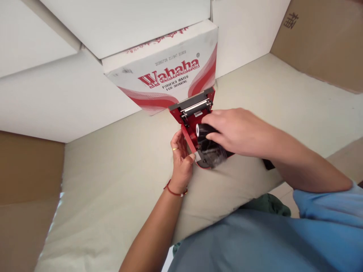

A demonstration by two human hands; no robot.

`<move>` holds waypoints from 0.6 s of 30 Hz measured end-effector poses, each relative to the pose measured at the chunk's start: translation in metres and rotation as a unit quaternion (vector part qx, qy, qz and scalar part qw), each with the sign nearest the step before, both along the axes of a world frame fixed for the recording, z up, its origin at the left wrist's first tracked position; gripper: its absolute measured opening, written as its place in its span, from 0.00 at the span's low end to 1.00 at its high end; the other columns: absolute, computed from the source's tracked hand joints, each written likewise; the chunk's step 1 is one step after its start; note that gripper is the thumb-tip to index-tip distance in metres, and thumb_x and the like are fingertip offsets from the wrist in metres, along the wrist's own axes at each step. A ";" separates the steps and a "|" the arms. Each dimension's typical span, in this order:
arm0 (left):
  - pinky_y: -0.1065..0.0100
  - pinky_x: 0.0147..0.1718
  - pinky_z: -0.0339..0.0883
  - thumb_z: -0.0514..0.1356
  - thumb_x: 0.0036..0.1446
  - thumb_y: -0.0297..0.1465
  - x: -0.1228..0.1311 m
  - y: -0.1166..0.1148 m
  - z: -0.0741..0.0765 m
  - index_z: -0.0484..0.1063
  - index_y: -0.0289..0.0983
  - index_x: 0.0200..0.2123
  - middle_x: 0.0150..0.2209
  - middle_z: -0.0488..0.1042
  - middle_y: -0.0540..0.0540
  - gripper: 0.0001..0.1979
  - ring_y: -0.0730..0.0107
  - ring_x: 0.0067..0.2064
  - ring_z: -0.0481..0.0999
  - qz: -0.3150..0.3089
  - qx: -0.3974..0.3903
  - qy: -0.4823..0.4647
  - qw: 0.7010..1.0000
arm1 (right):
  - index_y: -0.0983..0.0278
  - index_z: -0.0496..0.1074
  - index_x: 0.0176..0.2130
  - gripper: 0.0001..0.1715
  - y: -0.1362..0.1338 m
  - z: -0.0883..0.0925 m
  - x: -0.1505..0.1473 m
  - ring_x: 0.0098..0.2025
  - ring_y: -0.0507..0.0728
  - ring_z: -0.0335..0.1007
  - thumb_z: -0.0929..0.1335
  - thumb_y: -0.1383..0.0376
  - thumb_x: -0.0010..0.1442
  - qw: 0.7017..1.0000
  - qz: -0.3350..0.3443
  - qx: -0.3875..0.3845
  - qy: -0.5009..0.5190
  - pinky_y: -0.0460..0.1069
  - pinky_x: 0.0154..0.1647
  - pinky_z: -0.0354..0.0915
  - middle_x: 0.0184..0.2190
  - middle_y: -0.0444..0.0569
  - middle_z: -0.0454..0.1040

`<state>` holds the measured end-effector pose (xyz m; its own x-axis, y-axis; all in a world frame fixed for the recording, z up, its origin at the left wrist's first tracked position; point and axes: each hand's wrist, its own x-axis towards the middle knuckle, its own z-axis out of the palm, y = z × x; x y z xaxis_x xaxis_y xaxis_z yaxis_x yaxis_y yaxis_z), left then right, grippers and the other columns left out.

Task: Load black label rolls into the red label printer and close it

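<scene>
A small red and black printer [189, 138] sits on the cloth-covered surface with its hinged lid [195, 107] raised. A metal bar and a dark roller show on the lid's inside. My left hand [183, 160] grips the printer's left side, thumb on the near corner and fingers behind. Pinched in my right hand [236, 130] is a black roll [204, 132] with a white core, held over the printer's open compartment. A loose, shiny dark film [214, 155] hangs from the roll across the front edge. My right hand hides the compartment's right part.
A white and red Wahaha water carton [170, 71] stands right behind the printer, against white boxes [150, 22]. Brown cardboard boxes stand at the far left [28, 189] and right [320, 41]. A dark object [268, 164] lies partly under my right forearm. The cloth's [119, 181] front edge is near my body.
</scene>
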<state>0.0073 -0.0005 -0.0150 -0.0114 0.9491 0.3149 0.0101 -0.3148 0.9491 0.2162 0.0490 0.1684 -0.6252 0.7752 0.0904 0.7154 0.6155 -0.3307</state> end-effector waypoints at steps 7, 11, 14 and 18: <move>0.46 0.74 0.64 0.65 0.61 0.60 -0.001 0.000 -0.004 0.52 0.56 0.74 0.78 0.57 0.43 0.45 0.48 0.79 0.60 -0.004 0.000 0.004 1.000 | 0.51 0.84 0.56 0.25 -0.025 0.012 0.117 0.30 0.56 0.80 0.70 0.42 0.70 0.981 0.002 -0.177 0.079 0.53 0.30 0.71 0.40 0.46 0.88; 0.46 0.74 0.65 0.66 0.61 0.61 -0.002 0.001 -0.004 0.53 0.56 0.74 0.78 0.58 0.43 0.45 0.47 0.78 0.61 -0.005 -0.001 -0.002 1.000 | 0.54 0.86 0.53 0.21 -0.021 -0.054 0.125 0.39 0.62 0.85 0.70 0.49 0.69 0.975 0.000 -0.219 0.050 0.55 0.37 0.77 0.45 0.50 0.88; 0.45 0.73 0.65 0.68 0.59 0.60 -0.002 0.002 -0.002 0.57 0.55 0.72 0.76 0.61 0.43 0.44 0.47 0.78 0.63 0.001 -0.004 -0.020 1.000 | 0.57 0.86 0.50 0.20 -0.023 -0.085 0.113 0.43 0.63 0.86 0.69 0.51 0.69 0.977 -0.038 -0.196 0.068 0.57 0.44 0.79 0.45 0.50 0.88; 0.46 0.73 0.65 0.68 0.59 0.60 -0.002 0.002 -0.001 0.56 0.56 0.72 0.76 0.60 0.44 0.44 0.48 0.77 0.63 -0.005 -0.003 -0.016 1.000 | 0.55 0.85 0.50 0.22 -0.024 -0.087 0.122 0.47 0.64 0.85 0.65 0.52 0.71 0.971 -0.199 -0.090 0.093 0.59 0.53 0.77 0.49 0.50 0.87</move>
<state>0.0057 0.0013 -0.0162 -0.0128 0.9512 0.3082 -0.0231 -0.3084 0.9510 0.3384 0.0247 0.0812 -0.2580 0.9661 0.0133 0.8024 0.2219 -0.5540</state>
